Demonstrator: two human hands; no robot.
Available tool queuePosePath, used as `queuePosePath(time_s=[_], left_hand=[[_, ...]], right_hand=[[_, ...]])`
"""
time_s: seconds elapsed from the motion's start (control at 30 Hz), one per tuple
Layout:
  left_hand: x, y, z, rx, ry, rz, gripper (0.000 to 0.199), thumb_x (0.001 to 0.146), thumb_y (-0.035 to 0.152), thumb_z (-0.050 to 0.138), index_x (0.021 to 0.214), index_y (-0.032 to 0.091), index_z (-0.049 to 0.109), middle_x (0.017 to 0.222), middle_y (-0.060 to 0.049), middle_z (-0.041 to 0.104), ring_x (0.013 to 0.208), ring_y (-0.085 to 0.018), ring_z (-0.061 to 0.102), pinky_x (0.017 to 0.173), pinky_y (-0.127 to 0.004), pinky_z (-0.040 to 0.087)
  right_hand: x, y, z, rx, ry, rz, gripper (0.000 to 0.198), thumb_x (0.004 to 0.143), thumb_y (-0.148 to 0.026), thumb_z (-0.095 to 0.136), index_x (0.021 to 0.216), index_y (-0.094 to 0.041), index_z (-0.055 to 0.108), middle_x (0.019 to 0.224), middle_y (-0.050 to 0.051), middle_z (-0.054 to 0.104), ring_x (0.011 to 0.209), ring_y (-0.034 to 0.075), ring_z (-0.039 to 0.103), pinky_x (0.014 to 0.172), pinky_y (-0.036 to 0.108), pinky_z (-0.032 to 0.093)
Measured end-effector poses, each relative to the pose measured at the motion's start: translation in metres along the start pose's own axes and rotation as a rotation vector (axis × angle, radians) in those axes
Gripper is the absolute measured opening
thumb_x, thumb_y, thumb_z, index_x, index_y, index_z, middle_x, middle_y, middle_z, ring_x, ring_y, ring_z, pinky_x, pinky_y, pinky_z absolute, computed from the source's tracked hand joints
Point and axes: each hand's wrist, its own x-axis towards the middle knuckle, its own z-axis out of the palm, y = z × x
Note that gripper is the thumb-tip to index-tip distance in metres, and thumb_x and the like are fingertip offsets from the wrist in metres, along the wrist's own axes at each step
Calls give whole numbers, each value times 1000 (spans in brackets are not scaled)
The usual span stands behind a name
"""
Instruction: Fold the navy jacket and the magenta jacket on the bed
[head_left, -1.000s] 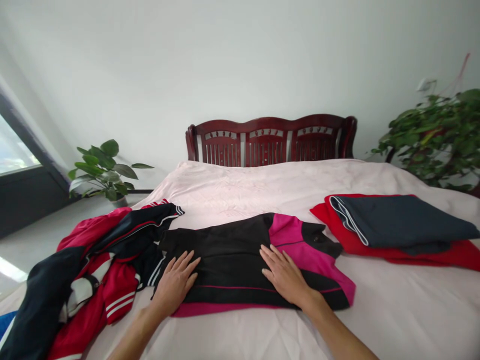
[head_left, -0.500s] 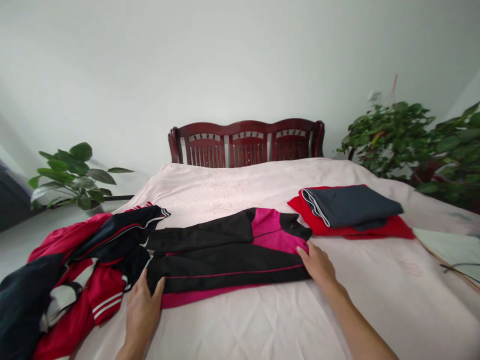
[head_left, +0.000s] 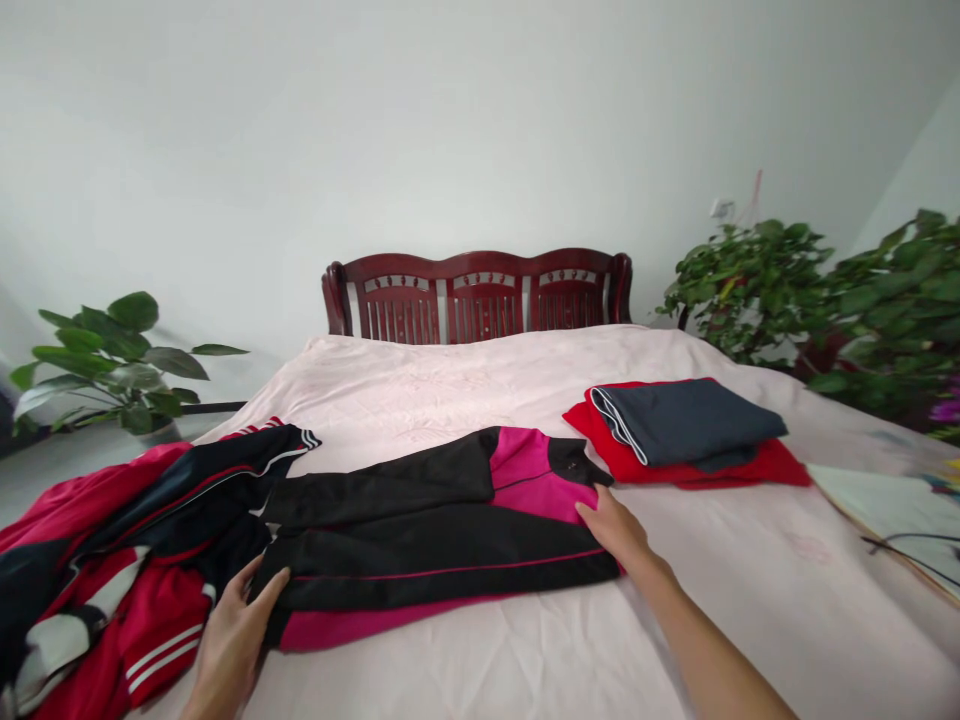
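Note:
A long-sleeved black and magenta top (head_left: 420, 545) lies lengthwise on the bed, folded narrow with its sleeves along the body. Its dark collar (head_left: 577, 462) points to the right. My left hand (head_left: 238, 625) grips the sleeve-and-hem end, the thumb on top and some fingers hidden at the cloth's edge. At the shoulder below the collar, my right hand (head_left: 616, 528) pinches the fabric between thumb and fingers.
On the left lies a loose heap of red and navy clothes (head_left: 161, 500) with white stripes. Folded dark grey cloth (head_left: 690, 420) rests on folded red cloth (head_left: 765, 472) at right. Beyond the pink bedspread (head_left: 420, 385) stand a wooden headboard (head_left: 480, 270) and leafy plants (head_left: 750, 285).
My left hand has moved left and toward me with the top's lower end. The right hand still holds the shoulder. The whole view has shifted slightly.

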Motion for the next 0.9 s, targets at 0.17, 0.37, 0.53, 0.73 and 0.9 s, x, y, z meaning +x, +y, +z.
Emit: queuePosePath(time_s=[0.17, 0.37, 0.53, 0.73, 0.9], left_hand=[[-7, -3, -4, -9, 20, 29, 64, 78, 24, 75, 138, 28, 51, 105, -6, 73, 72, -18, 73, 69, -32, 63], [-17, 3, -5, 0, 68, -4, 67, 77, 20, 74, 139, 31, 50, 103, -5, 75, 72, -21, 74, 69, -36, 64], [-14, 1, -10, -60, 19, -57, 69, 77, 21, 74, 140, 28, 48, 99, -6, 76, 75, -24, 75, 71, -39, 64], [-13, -2, -15, -106, -2, -99, 66, 77, 18, 73, 139, 24, 50, 96, -6, 76, 76, -23, 75, 72, -38, 63], [-16, -2, -15, -115, -5, -70, 60, 80, 18, 72, 137, 25, 52, 103, -8, 75, 75, -20, 74, 71, -34, 62]], right_hand=[[-15, 6, -6, 290, 2, 119, 64, 91, -53, 35, 142, -16, 47, 130, 17, 63, 118, 31, 62, 92, 43, 49], [-27, 18, -2, 543, 105, 160, 70, 81, -64, 42, 134, -20, 57, 132, 13, 63, 120, 32, 60, 99, 44, 47], [-29, 21, -6, 565, 158, 212, 69, 74, -65, 48, 125, -21, 65, 122, 12, 69, 114, 35, 63, 96, 47, 49], [-32, 20, -12, 575, 260, 241, 62, 71, -60, 53, 115, -20, 71, 110, 11, 73, 105, 36, 66, 94, 48, 50], [-36, 14, -16, 632, 241, 250, 61, 72, -58, 54, 117, -20, 69, 111, 11, 73, 107, 35, 65, 99, 48, 47]])
